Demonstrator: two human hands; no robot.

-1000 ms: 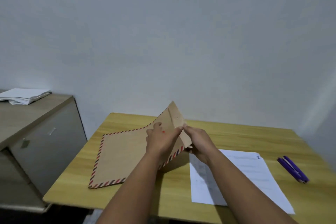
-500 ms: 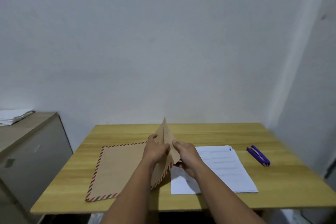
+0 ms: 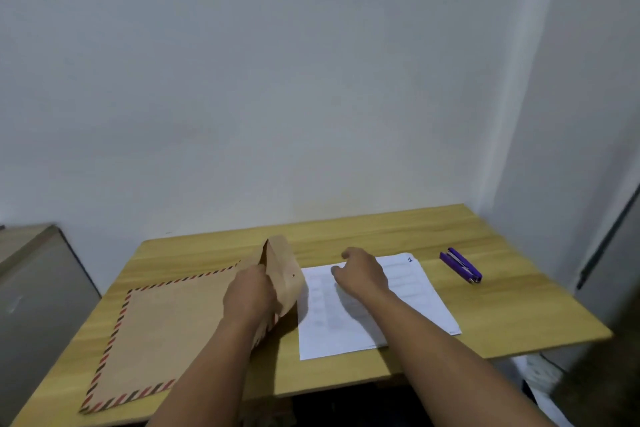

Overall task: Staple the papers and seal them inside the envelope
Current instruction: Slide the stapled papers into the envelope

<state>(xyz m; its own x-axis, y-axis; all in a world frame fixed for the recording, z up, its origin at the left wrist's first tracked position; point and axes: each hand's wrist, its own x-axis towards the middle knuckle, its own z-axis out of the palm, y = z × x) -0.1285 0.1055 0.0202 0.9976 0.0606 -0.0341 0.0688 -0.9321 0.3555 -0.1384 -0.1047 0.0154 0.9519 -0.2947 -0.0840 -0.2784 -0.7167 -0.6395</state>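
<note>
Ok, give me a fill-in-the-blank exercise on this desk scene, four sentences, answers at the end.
1. The left hand holds up the flap of the brown ____.
2. The right hand hovers over the white ____, which lie on the table.
3. The stapler is ____ in colour.
4. The envelope has a border of red and black ____.

Missing words: envelope; papers; purple; stripes

Brown envelope (image 3: 166, 333), edged all round in red and dark diagonal stripes. White papers (image 3: 415, 291) with faint grey print and a small blue mark at one corner. Purple stapler (image 3: 460, 265). Yellow wood-grain table (image 3: 502, 319), pale wall (image 3: 277, 80).
</note>
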